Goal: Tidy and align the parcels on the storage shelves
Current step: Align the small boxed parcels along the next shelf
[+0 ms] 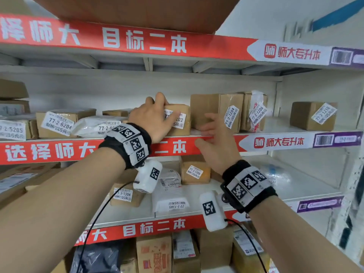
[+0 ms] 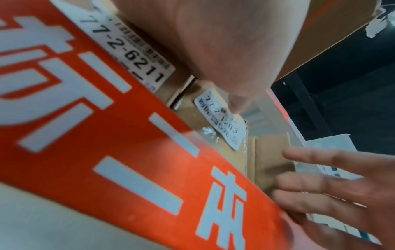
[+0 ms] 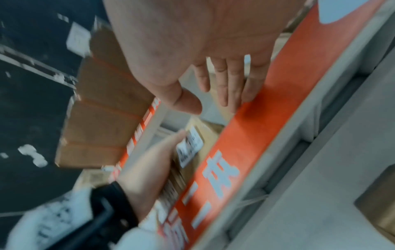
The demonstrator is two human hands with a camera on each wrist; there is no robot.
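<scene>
- Two hands are raised at one shelf edge (image 1: 216,135).
- Left hand (image 1: 151,119) is curled over the small parcel (image 1: 180,120), fingers gripping its top.
- Right hand (image 1: 215,138), just beside, is spread wide, nothing held.

Red banner strips (image 1: 98,42) with white characters and purple barcode tags (image 1: 334,139) front the edges.

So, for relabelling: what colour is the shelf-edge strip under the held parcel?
Red strip with white characters; head view shows it best.
</scene>
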